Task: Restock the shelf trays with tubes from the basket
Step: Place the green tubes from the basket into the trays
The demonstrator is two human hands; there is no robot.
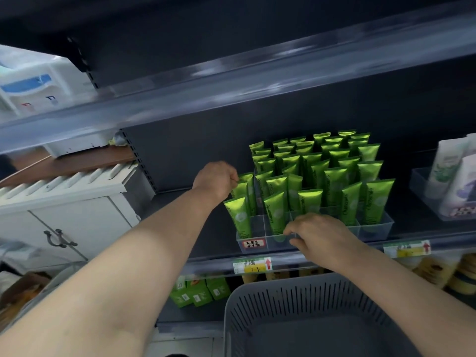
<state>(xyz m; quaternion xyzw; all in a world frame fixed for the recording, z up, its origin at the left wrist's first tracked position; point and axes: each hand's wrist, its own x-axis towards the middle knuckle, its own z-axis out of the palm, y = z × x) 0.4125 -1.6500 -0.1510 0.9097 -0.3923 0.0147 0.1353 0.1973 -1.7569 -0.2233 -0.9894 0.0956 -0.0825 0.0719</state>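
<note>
A clear divided tray [378,229] on the dark shelf holds several upright green tubes [332,186] in rows. My left hand [217,180] reaches to the tray's left column, fingers pinched on the top of a green tube [243,180] there. My right hand [322,234] rests on the tray's front rim, fingers curled over its clear wall beside a front tube [277,215]. The grey slotted basket [296,305] sits below at the bottom; its visible inside shows no tubes.
A second clear tray [422,191] with white tubes stands at the right. The shelf's front rail carries price tags [252,265]. Green boxes [198,292] and round packs [461,274] fill the lower shelf. A white cabinet [69,215] stands left, and an upper shelf edge [231,81] overhangs.
</note>
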